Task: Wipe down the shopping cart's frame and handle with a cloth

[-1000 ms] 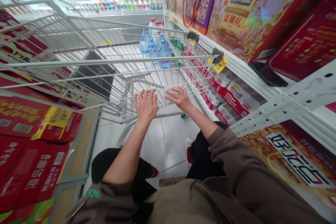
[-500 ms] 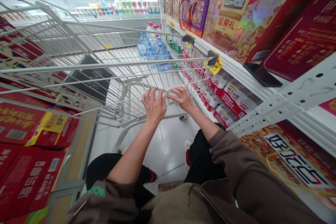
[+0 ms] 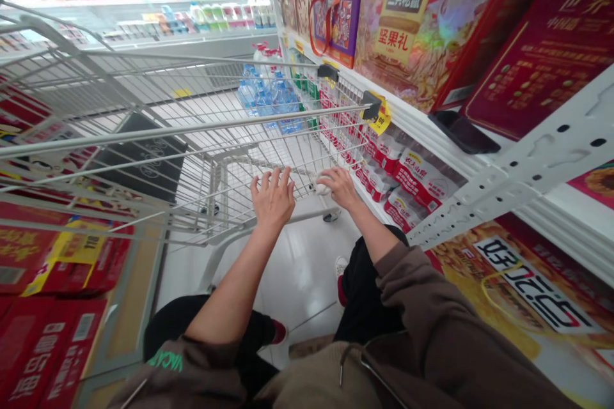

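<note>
A crumpled white piece, like a tissue or wipe, is in the fingers of my right hand, beside the lower side of the shopping cart. My left hand is open, palm down, its fingers spread apart, with a gap between it and the right hand. In front of both hands stands the grey wire shopping cart, seen side-on. Whether the left fingertips touch its wires I cannot tell. A dark panel with a faint printed logo is on the cart's left part.
To the right, a white shelf bears gift boxes, with red-wrapped bottle packs underneath. Red cartons are stacked at left. Large blue water bottles stand on the floor beyond the cart, before a lit refrigerated display.
My hands have drawn apart; the left came away from the white piece, which stays in the right. The view has shifted slightly, so the cart and shelves sit further left.
</note>
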The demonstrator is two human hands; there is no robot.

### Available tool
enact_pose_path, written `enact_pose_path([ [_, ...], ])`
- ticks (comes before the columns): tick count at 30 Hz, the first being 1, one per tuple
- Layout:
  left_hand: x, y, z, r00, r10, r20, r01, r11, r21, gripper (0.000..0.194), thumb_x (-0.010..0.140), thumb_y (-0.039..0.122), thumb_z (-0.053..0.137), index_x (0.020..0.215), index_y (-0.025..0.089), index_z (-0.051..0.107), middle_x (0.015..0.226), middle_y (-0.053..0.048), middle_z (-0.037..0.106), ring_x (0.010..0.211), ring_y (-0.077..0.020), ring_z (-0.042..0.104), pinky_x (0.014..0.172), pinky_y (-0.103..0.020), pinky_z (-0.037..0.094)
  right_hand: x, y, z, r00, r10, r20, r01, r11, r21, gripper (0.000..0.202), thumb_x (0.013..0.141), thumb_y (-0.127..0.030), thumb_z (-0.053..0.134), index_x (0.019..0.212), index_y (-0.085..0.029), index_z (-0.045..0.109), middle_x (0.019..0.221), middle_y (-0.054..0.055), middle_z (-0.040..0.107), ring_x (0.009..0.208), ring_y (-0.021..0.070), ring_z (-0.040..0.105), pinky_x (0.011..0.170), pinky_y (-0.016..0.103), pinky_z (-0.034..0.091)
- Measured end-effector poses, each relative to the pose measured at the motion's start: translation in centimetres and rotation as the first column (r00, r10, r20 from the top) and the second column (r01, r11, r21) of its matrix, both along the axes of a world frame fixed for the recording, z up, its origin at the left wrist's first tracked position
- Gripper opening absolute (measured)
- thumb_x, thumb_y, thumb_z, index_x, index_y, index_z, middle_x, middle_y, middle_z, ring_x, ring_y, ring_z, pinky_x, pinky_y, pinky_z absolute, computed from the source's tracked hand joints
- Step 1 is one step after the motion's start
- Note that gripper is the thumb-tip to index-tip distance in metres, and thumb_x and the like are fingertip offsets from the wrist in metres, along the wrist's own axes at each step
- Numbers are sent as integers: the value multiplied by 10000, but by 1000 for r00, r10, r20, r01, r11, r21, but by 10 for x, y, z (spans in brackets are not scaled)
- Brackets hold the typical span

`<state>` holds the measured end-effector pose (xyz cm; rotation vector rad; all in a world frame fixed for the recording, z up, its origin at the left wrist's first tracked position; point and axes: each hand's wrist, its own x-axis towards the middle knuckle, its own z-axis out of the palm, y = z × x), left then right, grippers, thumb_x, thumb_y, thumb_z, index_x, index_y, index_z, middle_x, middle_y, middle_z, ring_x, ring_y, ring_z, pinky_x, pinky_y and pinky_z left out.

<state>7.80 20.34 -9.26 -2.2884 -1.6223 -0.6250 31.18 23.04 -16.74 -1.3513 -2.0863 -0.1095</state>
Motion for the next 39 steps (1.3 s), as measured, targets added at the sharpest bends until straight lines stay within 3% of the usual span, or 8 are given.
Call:
enact_pose_path([
  [8, 30, -8, 30, 995, 67, 74, -68, 998, 14, 388, 1019, 370, 474, 1286, 174, 676, 1430, -195, 592, 1410, -405, 441, 1235, -617, 213, 7, 3, 7, 981, -122, -153, 148, 975, 168, 599, 807, 60, 532, 1223, -320, 737, 1360, 56, 660, 1304, 268, 504, 1128, 464, 374],
  [12, 60, 2, 43, 994, -101, 42, 104, 992, -68, 416, 1042, 384, 428, 1324, 183, 659, 1338, -178, 645, 1346, -366, 500, 1206, -575, 280, -1, 6, -2, 962, -192, -193, 203, 979, 36, 505, 825, 40, 545, 1144, -283, 766, 1284, 85, 683, 1237, 282, 534, 1062, 437, 411],
  [16, 72, 21, 30, 993, -116, -22, 110, 975, -193, 482, 1027, 326, 444, 1473, 199, 573, 1409, -163, 629, 1314, -357, 536, 1178, -558, 315, -2, 5, -2, 932, -237, -274, 267, 961, 77, 435, 857, -22, 552, 1128, -282, 772, 1239, 86, 689, 1195, 277, 555, 1045, 431, 432],
  [21, 70, 29, 13, 990, -120, -75, 106, 980, -169, 546, 1022, 296, 443, 1563, 228, 477, 1419, -159, 620, 1249, -355, 560, 1104, -543, 368, 5, 16, -6, 830, -328, -450, 435, 887, 155, 539, 856, -21, 469, 1280, -253, 706, 1369, 123, 611, 1309, 289, 507, 1142, 470, 405],
  [26, 67, 29, 12, 985, -132, -107, 117, 984, -137, 551, 1018, 281, 452, 1566, 223, 470, 1428, -151, 614, 1245, -349, 549, 1097, -537, 368, 2, 23, -30, 689, -460, -560, 557, 831, 3, 434, 817, -35, 458, 1092, -208, 747, 1124, 122, 667, 1112, 264, 593, 1041, 440, 483],
  [30, 66, 29, 9, 985, -132, -111, 118, 986, -121, 552, 1014, 276, 462, 1564, 227, 469, 1421, -157, 615, 1241, -351, 548, 1093, -536, 365, 3, 25, -28, 589, -484, -647, 631, 776, -6, 445, 819, -58, 451, 1128, -203, 737, 1148, 138, 652, 1119, 275, 596, 1042, 457, 489],
  [35, 64, 27, 6, 987, -138, -78, 129, 985, -116, 571, 1007, 276, 473, 1575, 217, 458, 1444, -175, 591, 1288, -371, 518, 1115, -555, 336, 4, 29, -22, 639, -369, -675, 513, 858, 16, 510, 801, -62, 457, 1212, -221, 715, 1304, 150, 626, 1283, 284, 553, 1158, 483, 428],
  [39, 62, 26, 7, 988, -137, -66, 127, 982, -136, 568, 1005, 279, 466, 1570, 223, 466, 1455, -172, 589, 1293, -372, 519, 1120, -558, 338, 7, 34, -33, 458, -515, -725, 620, 769, -155, 474, 764, -84, 476, 1166, -176, 710, 1093, 149, 658, 1140, 300, 611, 1075, 514, 491],
])
